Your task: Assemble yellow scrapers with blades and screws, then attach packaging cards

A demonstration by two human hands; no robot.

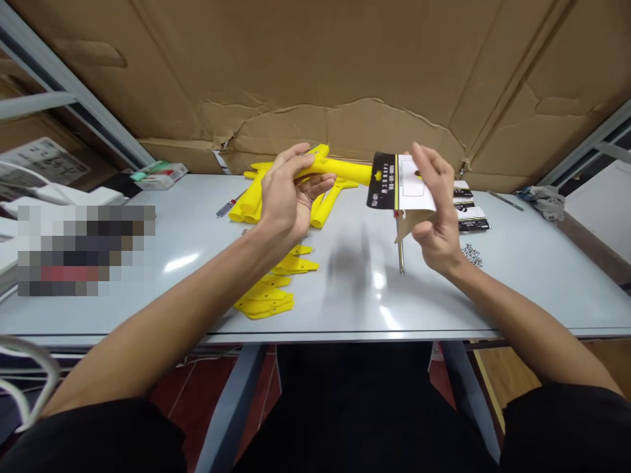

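1. We had the left grip (288, 197) closed around a forked yellow tube (348, 170), its lower fingers loosely spread; the right grip (438, 210) pinched a black-and-white card (407, 187) between thumb and fingers, its brown underside folded down.
2. We saw the yellow tube raised above the worktop (182, 295), its long axis running left to right with a slight dip at the right. The left grip was the nearer one, at the forked end; the plain end pointed across the gap toward the right grip.
3. We saw that plain end meet the card's left edge in the view, but could not tell whether the two touched or one merely passed behind the other.
4. Below the card we had a screwdriver (401, 253), its shaft pointing toward us and its upper part partly covered.
5. Behind and below the left grip we saw more yellow tubes (241, 209); flat yellow pieces (266, 295) lay nearer us, partly hidden by the left forearm.
6. Beyond the right grip we had further cards (473, 220), with small screws (472, 255) heaped just in front of them.
7. We saw nothing standing between the two grips at tube height; a cardboard sheet (315, 66) closed off the back.
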